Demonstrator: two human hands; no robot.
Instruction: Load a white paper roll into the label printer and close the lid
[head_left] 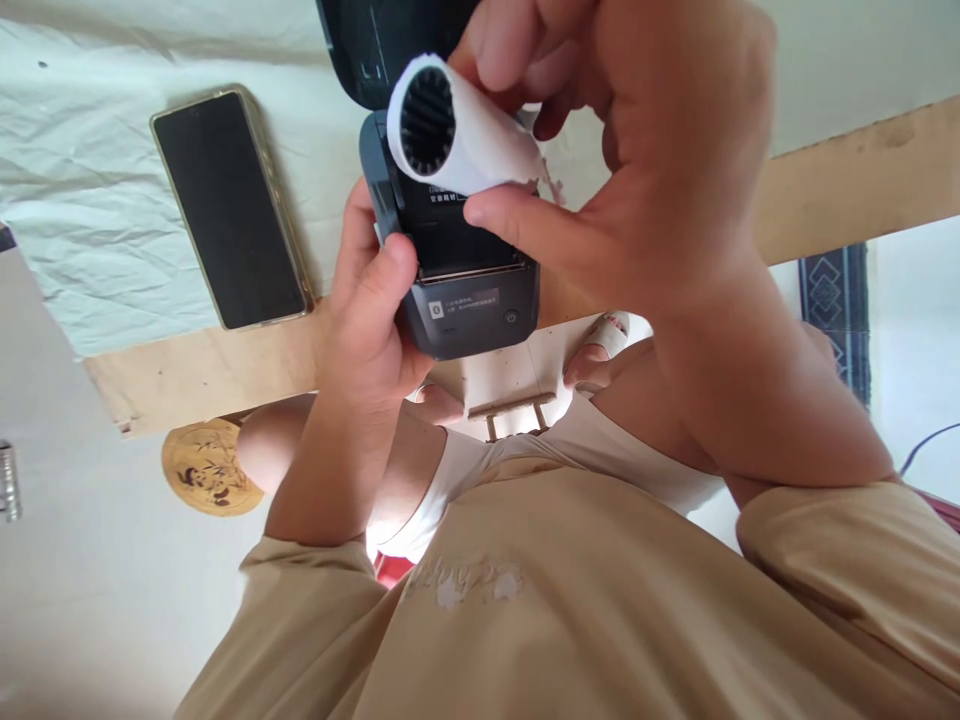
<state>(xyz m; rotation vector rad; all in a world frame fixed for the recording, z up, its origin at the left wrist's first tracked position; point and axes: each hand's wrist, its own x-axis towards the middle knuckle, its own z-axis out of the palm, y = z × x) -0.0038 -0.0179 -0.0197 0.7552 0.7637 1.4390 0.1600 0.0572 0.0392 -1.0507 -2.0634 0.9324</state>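
My left hand (371, 320) grips a small dark grey label printer (469, 300) from its left side, thumb on the front edge. The printer's lid (367, 50) stands open at the top of the view. My right hand (637, 150) pinches a white paper roll (457, 135) with a black ribbed core between thumb and fingers, just above the printer's open paper bay. The roll's open end faces left, toward the camera. A torn paper edge hangs at the roll's right end.
A black smartphone (229, 210) lies face up on a wrinkled white cloth (90, 220) over a wooden board (840, 180). Below are my tan shirt, knees and toes, a round painted wooden disc (210, 468) on the floor, and a patterned rug (836, 300).
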